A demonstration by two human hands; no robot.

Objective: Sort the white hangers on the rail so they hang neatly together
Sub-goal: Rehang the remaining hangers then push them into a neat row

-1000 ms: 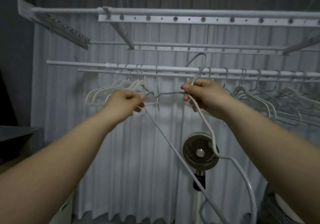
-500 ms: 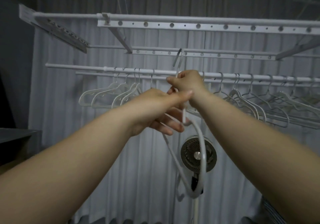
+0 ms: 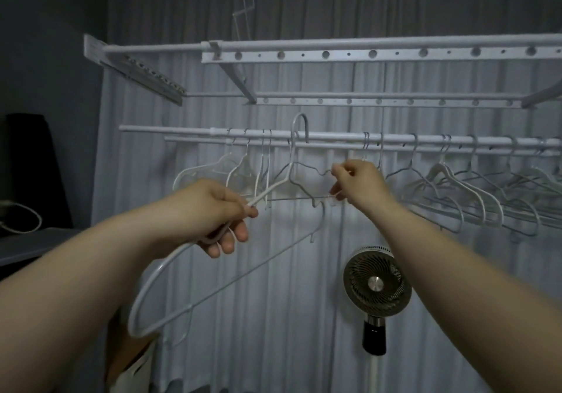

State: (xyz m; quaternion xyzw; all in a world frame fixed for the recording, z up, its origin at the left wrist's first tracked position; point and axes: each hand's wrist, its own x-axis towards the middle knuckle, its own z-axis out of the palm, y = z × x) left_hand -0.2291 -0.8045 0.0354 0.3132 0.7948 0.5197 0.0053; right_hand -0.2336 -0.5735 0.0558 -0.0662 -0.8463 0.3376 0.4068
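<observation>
Two hands are working below the rail (image 3: 334, 138): left hand (image 3: 213, 213) fingers are gripping a white hanger (image 3: 270, 190) by its shoulder, raising its hook over the rail near the left-end white hangers (image 3: 213, 167), while right hand (image 3: 355, 182) is pinching a grey wire hanger (image 3: 286, 199), probably clearing room.

— Is it bright there?
— No, dim and grey-blue. The light is soft and flat, and the left wall (image 3: 45, 58) is nearly black.
— Sharp?
— Rather grainy. The upper rack (image 3: 365, 55) curves toward the edges, and the hangers (image 3: 474, 191) on the right look soft.
</observation>
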